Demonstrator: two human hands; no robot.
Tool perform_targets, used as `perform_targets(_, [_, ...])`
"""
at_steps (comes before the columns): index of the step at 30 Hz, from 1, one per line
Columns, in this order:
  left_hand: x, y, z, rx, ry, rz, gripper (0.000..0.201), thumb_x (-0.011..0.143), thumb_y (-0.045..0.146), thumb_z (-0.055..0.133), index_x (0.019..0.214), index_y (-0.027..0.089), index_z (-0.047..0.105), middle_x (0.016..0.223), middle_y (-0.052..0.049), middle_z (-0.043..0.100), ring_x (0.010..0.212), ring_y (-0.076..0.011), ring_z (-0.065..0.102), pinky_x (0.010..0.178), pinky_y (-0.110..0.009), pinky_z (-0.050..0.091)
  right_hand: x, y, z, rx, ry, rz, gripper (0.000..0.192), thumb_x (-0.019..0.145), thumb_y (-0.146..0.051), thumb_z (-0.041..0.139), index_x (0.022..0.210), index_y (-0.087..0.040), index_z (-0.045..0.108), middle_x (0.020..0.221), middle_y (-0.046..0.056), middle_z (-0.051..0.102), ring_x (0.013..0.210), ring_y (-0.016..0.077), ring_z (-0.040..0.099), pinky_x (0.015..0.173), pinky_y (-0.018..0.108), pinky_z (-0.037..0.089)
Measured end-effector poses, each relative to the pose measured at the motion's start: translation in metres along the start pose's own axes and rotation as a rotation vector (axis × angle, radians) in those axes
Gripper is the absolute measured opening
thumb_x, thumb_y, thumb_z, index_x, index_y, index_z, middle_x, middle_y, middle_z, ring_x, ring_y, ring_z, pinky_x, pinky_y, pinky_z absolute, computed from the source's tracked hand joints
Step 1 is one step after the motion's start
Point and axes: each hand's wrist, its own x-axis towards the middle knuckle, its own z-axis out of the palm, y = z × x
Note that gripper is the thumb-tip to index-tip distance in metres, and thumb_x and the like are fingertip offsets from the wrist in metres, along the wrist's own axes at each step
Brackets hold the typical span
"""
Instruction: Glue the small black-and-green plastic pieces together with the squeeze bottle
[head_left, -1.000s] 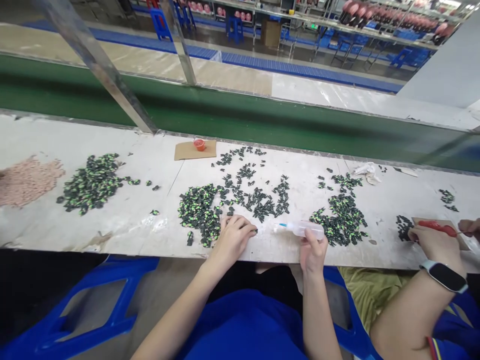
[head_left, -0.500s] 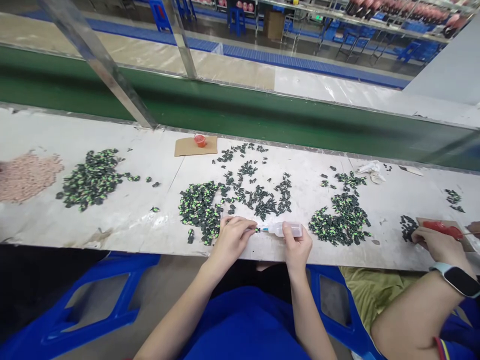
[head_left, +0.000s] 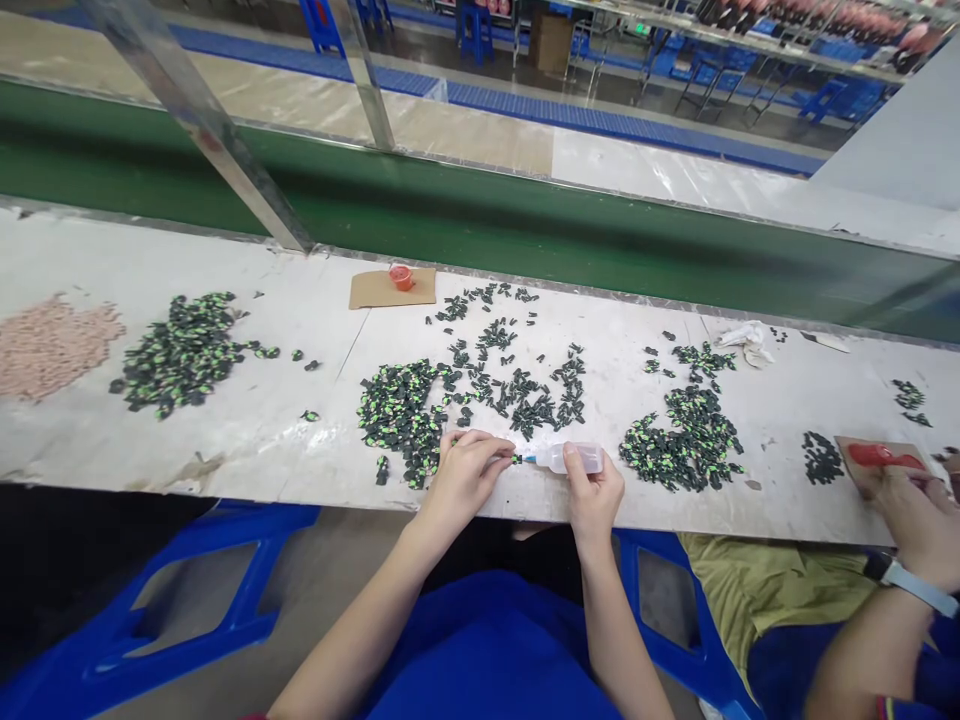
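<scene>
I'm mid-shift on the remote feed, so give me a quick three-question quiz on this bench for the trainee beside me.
1. True or false: the right hand holds the small squeeze bottle with its blue nozzle pointing toward the left hand.
2. Multiple choice: the small orange cup stands on A) the green conveyor belt, B) a piece of cardboard, C) the pink pile.
3. Fill in: the left hand pinches one small black-and-green part at the tip of the ____.

Key
1. True.
2. B.
3. Nozzle; the part meets the bottle's tip between the two hands, near the front edge of the bench.
</scene>
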Motion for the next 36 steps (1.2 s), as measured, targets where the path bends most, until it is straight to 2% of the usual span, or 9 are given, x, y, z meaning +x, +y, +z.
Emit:
perform_targets(12, [0.0011, 0.0007, -0.0015, -0.005, -0.008, -0.002, 0.012, 0.079, 0.014, 0.065, 0.086, 0.024, 0.066, 0.084, 0.001, 0.074, 0.085, -0.0178, 0.065, 0.089, -0.038, 0.034, 0.0007, -0.0009, 0.0001, 0.022, 0.003, 0.046, 0.038, 0.072, -0.052, 0.064, 0.064, -0.016, 0.056, 0.055, -0.001, 0.058, 0.054, 0.0137, 0.050, 0.052, 0.025, 0.039])
perform_targets(36, [0.0010, 0.0012, -0.0024, 0.006, -0.007, -0.016, 0.010, 0.080, 0.016, 0.064, 0.084, 0.025, 0.067, 0.083, 0.001, 0.075, 0.085, -0.0188, 0.065, 0.089, -0.040, 0.034, 0.0006, -0.0002, 0.0008, 0.056, 0.040, 0.045, 0.038, 0.072, -0.053, 0.064, 0.062, -0.018, 0.052, 0.053, -0.004, 0.052, 0.052, 0.0123, 0.045, 0.050, 0.024, 0.036])
